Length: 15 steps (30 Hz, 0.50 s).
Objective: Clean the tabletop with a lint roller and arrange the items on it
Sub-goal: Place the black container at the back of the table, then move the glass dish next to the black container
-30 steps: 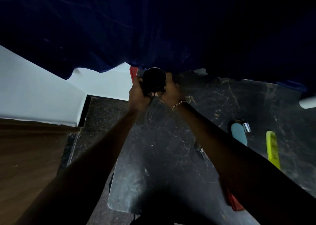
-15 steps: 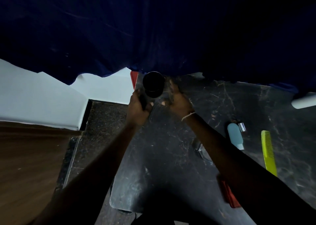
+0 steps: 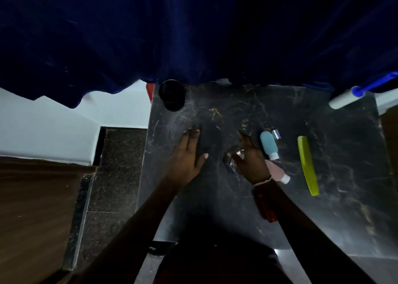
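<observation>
A black cup point(image 3: 172, 97) stands alone at the far left corner of the dark marble tabletop point(image 3: 323, 197). My left hand point(image 3: 189, 152) hovers open over the table's middle, holding nothing. My right hand point(image 3: 249, 156) is spread above a small shiny glass item point(image 3: 231, 162), partly hidden under my fingers; I cannot tell whether it touches it. To its right lie a teal bottle point(image 3: 269, 144), a pink bottle point(image 3: 276, 171) and a yellow-green comb point(image 3: 308, 165). The lint roller point(image 3: 344, 98), white with a blue handle, rests at the far right corner.
A dark blue curtain point(image 3: 193, 35) hangs over the table's far edge. A red object point(image 3: 267, 208) sits under my right forearm, and a red edge point(image 3: 149, 92) shows beside the cup. Left of the table are dark floor tiles point(image 3: 116, 165) and wood point(image 3: 38, 208).
Both hands have let go of the black cup and drawn back toward me; the cup now stands alone at the far left corner. The view has tilted, showing the lint roller.
</observation>
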{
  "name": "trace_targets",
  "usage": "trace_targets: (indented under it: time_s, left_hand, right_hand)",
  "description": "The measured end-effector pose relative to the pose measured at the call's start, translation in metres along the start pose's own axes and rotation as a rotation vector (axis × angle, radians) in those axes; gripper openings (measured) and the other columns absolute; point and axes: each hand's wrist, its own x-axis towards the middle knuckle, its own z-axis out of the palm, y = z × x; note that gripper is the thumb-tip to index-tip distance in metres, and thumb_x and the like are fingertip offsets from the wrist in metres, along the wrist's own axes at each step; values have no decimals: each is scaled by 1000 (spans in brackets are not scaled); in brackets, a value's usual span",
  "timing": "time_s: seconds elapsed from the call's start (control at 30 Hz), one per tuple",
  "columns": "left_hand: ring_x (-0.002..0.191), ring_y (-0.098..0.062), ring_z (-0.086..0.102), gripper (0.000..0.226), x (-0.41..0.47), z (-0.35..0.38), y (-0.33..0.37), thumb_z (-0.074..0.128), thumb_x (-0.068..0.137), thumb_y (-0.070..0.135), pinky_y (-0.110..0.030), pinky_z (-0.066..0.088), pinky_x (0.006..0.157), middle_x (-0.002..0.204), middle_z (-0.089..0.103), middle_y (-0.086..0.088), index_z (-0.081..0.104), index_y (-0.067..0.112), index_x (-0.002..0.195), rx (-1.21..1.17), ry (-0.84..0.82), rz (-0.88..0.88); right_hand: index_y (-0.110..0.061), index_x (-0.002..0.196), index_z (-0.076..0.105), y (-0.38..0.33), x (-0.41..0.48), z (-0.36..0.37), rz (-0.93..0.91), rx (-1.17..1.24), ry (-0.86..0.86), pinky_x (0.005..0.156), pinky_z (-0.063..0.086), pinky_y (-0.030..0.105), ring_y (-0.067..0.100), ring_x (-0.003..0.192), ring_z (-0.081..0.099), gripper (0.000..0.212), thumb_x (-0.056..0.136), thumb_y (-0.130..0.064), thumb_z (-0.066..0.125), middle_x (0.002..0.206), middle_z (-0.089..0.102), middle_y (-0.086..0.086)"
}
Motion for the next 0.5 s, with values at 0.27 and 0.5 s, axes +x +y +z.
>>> trace_targets:
  time_s: [0.27, 0.5]
  left_hand:
    - [142, -29, 47, 75, -5, 48, 59, 50, 96, 58, -44, 49, 110, 158, 41, -12, 33, 16, 156, 39, -81, 45]
    - [112, -35, 67, 46, 11, 71, 102, 66, 93, 33, -41, 52, 95, 121, 70, -18, 60, 9, 132, -151, -176, -280]
  right_hand:
    - [-7, 146, 45, 40, -35, -30, 222, -91, -78, 104, 45, 40, 34, 126, 55, 63, 88, -18, 69, 144, 50, 16]
    - [-15, 128, 59, 52, -23, -38, 194, -285, -160, 98, 49, 46, 34, 117, 58, 40, 89, -26, 61, 124, 63, 11]
